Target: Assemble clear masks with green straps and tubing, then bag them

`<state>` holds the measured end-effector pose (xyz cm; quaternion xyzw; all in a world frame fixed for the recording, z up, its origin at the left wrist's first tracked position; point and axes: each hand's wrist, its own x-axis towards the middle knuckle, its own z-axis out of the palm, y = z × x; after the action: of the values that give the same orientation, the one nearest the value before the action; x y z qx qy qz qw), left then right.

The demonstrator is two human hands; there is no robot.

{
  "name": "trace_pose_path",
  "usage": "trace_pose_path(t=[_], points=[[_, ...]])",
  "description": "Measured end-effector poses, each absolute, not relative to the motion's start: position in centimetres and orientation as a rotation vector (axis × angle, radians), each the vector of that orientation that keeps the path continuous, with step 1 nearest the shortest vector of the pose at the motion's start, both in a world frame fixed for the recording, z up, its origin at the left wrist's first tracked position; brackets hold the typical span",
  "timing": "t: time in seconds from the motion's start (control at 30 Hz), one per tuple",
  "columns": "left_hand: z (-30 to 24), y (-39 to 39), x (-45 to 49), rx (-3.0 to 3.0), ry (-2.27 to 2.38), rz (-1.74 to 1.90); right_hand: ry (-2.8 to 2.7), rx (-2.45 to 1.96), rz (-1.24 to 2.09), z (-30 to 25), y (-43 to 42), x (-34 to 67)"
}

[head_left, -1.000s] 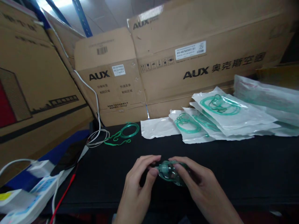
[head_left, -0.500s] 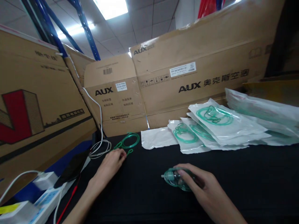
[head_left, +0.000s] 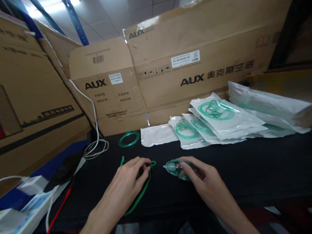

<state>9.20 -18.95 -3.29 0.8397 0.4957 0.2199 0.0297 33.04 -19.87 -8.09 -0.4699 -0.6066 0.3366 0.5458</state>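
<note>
My left hand [head_left: 133, 175] pinches a green elastic strap [head_left: 142, 193] between thumb and fingers, above the black table. A small loop of the strap sticks out beyond the fingertips, and a longer length hangs below the hand. To the right, my right hand [head_left: 201, 172] is closed around a clear green oxygen mask [head_left: 176, 169], whose pale connector points left toward the strap. A narrow space separates the mask from the strap's loop. Behind my left hand lies a coil of green tubing [head_left: 128, 139], touched by neither hand.
Sealed white pouches with green tubing [head_left: 214, 112] are piled at the back right, beside a flat white packet [head_left: 158, 135]. Cardboard boxes [head_left: 168, 94] wall the back and left. A power strip [head_left: 31, 211] and a white cable [head_left: 96, 120] lie at left.
My left hand has lifted the green strap away from the coiled tubing and brought it right, close to the mask. My right hand still holds the mask. The view has shifted slightly.
</note>
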Motion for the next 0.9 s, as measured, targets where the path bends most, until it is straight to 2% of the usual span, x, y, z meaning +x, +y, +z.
trace_pose_path(t=[0.17,0.37,0.47,0.73,0.9], points=[[-2.1,-18.8,9.3,2.696,1.411,0.618,-1.316,-1.114,0.969,-8.1,-19.8,33.0],[-1.7,-15.8,10.8,2.571,1.638,0.302,-1.372,-1.176,0.9,-8.3,-19.8,33.2],[-1.9,-14.1,11.1,2.545,1.583,0.198,-1.355,-1.167,0.916,-8.5,-19.7,33.3],[-2.5,-13.2,11.7,2.441,1.303,0.59,-1.287,-1.114,1.022,-8.2,-19.3,33.2],[-3.4,-13.1,11.7,2.205,1.119,0.694,-1.236,-1.048,1.116,-7.9,-19.0,33.2]])
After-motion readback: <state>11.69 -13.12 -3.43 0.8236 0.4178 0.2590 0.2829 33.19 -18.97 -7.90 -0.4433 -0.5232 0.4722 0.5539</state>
